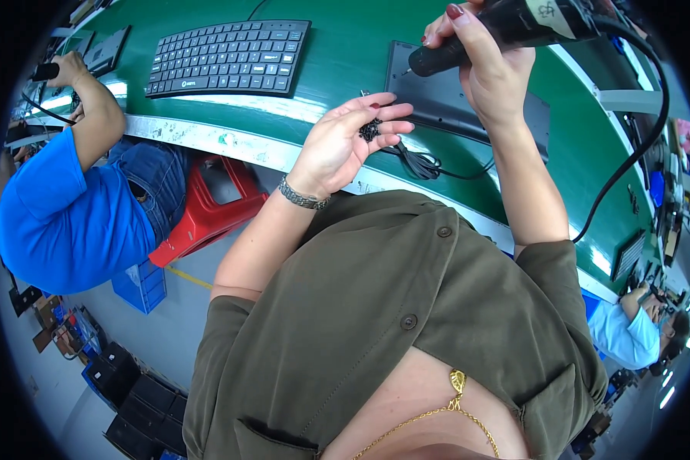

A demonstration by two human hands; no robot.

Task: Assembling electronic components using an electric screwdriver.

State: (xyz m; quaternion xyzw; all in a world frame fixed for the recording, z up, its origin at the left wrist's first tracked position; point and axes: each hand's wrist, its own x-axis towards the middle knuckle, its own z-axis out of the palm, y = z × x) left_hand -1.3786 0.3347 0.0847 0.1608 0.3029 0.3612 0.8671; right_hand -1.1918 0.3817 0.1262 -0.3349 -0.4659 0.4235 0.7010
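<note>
Nearest us, toward 12 o'clock, we see the left hand [343, 146] palm up, fingers loosely spread, serving as a dish for a small heap of black screws [370, 130]. At 1 o'clock the right hand [492, 80] is wrapped around a black electric screwdriver [523, 24], whose body bears a pale label [549, 17] with dark marks. Its bit points at the far left corner of a flat, dark, matte panel [445, 100] with small holes, lying on the green table [345, 54]; we cannot tell whether they touch. A bundled black cable [420, 163] lies beside the panel's near edge. At 11 o'clock sits a black keyboard [222, 57], face up, with white key legends and a white logo. Farther off, between 8 and 9 o'clock, is a blue crate [146, 285]; toward 7 or 8, black boxes [142, 402]. We cannot make out the contents of either.
</note>
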